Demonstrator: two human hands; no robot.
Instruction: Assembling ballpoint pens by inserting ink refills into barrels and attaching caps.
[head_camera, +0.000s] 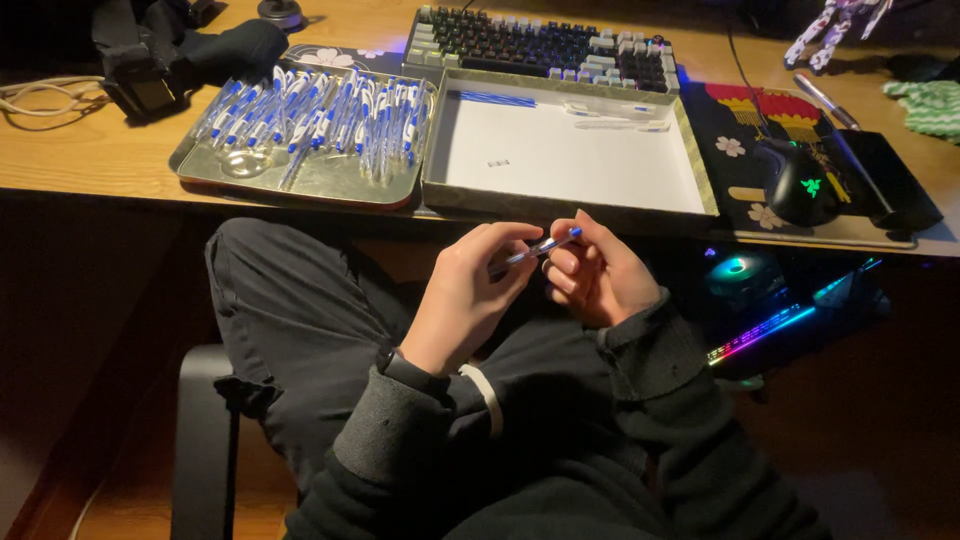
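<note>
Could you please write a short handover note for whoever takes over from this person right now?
Left hand and right hand together hold one blue-and-clear pen above the lap, below the desk edge.
Metal tray, left on the desk: a heap of matching pens.
Shallow white box, beside the tray: only a few pen parts along its far wall, so little looks finished.
Left: the pen in hand, then the tray's heap.

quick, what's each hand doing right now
left hand: closed on the pen, fingers pinching its barrel.
right hand: closed on the same pen, gripping the blue-capped end.
</note>
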